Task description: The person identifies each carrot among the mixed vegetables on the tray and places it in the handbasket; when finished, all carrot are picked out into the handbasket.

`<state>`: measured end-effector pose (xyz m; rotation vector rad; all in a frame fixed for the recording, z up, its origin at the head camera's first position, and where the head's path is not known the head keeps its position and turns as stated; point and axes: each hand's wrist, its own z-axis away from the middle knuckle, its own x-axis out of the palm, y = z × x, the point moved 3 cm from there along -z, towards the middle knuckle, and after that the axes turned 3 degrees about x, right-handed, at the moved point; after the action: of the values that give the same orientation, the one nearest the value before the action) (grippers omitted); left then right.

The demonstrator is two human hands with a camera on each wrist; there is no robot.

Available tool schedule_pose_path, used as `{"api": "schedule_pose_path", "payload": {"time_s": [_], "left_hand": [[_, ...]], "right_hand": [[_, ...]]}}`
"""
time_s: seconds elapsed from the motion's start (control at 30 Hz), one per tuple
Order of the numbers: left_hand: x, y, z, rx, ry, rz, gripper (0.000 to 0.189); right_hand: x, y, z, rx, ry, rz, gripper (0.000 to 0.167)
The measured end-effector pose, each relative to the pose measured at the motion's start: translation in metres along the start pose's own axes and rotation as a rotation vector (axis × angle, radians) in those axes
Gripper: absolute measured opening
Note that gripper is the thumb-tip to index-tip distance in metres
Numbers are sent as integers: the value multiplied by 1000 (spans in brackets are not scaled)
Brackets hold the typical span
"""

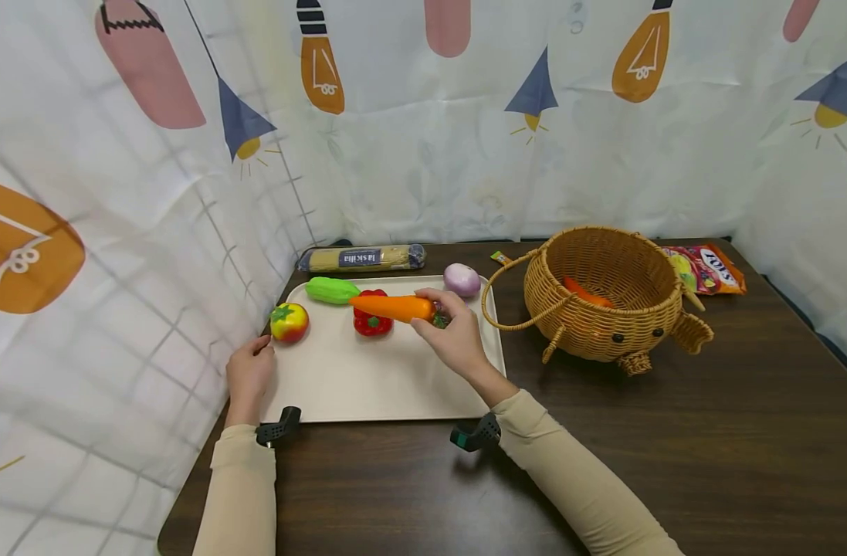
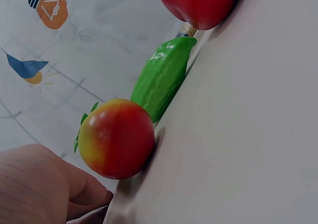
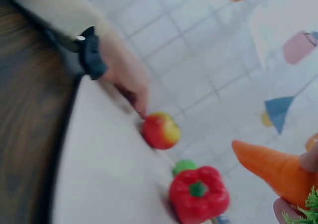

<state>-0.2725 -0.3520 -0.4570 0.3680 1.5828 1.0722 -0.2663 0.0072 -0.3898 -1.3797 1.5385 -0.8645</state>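
My right hand holds an orange toy carrot by its leafy end, above the white tray. The right wrist view shows the carrot with its green top beside the fingers. At the tray's left edge, my left hand grips the rim, next to a red-and-yellow toy fruit with green leaves. A red bell pepper, partly covered by the carrot, sits on the tray. Behind it lie a bumpy green toy vegetable and a purple onion.
Right of the tray stands a wicker basket with an animal face and a looped handle; something orange-red lies inside. A pasta pack lies behind the tray. A colourful snack bag and a small yellow packet are near the basket.
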Motion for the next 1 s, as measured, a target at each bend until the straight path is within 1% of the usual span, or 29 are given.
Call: {"api": "schedule_pose_path", "payload": {"time_s": [0.2, 0.23, 0.33, 0.43, 0.5, 0.6, 0.77, 1.0], "left_hand": [[0, -1, 0, -5, -1, 1, 47], [0, -1, 0, -5, -1, 1, 47], [0, -1, -1, 0, 1, 0, 47], [0, -1, -1, 3, 2, -1, 47], [0, -1, -2, 1, -1, 2, 47], [0, -2, -2, -4, -5, 5, 48], [-1, -2, -2, -3, -5, 7, 48], [-1, -3, -1, -13, -16, 8, 48]], "right_hand": [[-21, -35, -1, 50, -1, -24, 38], [-24, -36, -2, 56, 2, -17, 38], [-34, -28, -9, 52, 39, -1, 39], [-46, -13, -18, 50, 79, 6, 41], [-54, -10, -21, 49, 104, 0, 41], [-66, -11, -24, 43, 133, 6, 40], [-85, -16, -27, 24, 166, -22, 39], [-112, -19, -29, 65, 217, -27, 41]]}}
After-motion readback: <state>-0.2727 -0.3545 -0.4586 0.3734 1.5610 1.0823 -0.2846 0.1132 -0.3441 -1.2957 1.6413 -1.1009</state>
